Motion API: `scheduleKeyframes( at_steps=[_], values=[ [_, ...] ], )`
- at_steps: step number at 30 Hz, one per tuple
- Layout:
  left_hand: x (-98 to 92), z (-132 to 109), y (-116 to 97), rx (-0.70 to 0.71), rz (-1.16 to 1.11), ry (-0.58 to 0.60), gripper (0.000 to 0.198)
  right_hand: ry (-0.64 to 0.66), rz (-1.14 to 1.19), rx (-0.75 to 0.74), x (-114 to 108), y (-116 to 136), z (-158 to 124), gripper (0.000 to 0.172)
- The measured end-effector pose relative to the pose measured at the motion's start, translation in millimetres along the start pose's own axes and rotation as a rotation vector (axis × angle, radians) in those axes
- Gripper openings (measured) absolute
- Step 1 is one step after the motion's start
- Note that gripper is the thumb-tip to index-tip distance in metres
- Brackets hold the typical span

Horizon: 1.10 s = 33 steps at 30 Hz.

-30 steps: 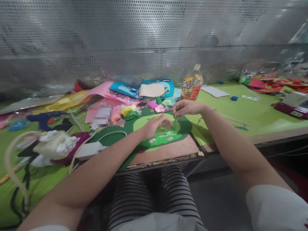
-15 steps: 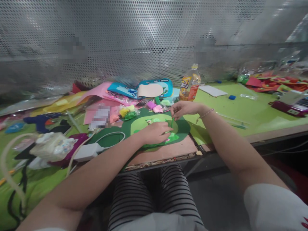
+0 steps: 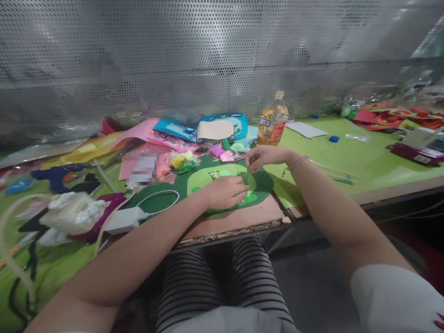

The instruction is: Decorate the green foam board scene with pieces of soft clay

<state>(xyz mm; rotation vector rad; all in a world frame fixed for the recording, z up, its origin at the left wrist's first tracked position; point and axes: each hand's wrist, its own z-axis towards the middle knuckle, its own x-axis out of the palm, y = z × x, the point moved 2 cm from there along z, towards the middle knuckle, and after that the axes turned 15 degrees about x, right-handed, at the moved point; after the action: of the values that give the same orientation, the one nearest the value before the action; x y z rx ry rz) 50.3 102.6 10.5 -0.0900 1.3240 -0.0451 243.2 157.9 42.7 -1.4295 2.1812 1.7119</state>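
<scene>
A thin green strip stands nearly upright between my hands. My right hand, wearing a bracelet, pinches its upper end from above. My left hand reaches across from the left, its bent fingers closed at the strip's lower end; the exact contact is partly hidden. Under both hands lies a dark green mat with a light green oval on it. Small green shapes show on the oval, among them a little figure and a bright green piece beside my left fingertips.
Bags of coloured clay lie behind the mat, near a drink bottle. At left are a white adapter, cables and a dark blue glue gun. A white sheet lies at right. A perforated metal panel closes off the back.
Both hands stay in nearly the same place around the green strip. My left fingers have shifted very slightly, and the view has moved a little.
</scene>
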Motion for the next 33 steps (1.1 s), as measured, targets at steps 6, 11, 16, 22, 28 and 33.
scheduleKeyframes(
  at_steps=[6, 11, 16, 22, 28, 33],
  values=[
    [-4.3, -0.5, -3.0, 0.024, 0.043, 0.062, 0.042, 0.017, -0.022, 0.012, -0.7, -1.1, -0.5, 0.017],
    [-3.0, -0.6, -2.0, 0.021, 0.068, 0.059, 0.040, 0.016, -0.044, 0.017, -2.7, -4.8, 1.6, 0.021],
    [-2.9, -0.5, -2.3, 0.023, 0.092, 0.050, 0.039, -0.025, -0.134, 0.022, -3.0, -4.9, 3.6, 0.023],
    [-4.3, 1.8, -5.3, 0.034, 0.140, 0.029, 0.041, -0.110, -0.299, -0.004, -2.9, -0.3, 3.4, 0.025],
    [1.7, 3.8, -3.9, 0.041, 0.184, 0.059, 0.048, -0.110, -0.317, 0.034, -1.4, 0.4, 3.0, 0.024],
    [2.0, 3.7, -3.4, 0.017, 0.217, 0.083, 0.051, -0.106, -0.340, 0.079, -2.4, -1.5, 3.5, 0.024]
  ],
)
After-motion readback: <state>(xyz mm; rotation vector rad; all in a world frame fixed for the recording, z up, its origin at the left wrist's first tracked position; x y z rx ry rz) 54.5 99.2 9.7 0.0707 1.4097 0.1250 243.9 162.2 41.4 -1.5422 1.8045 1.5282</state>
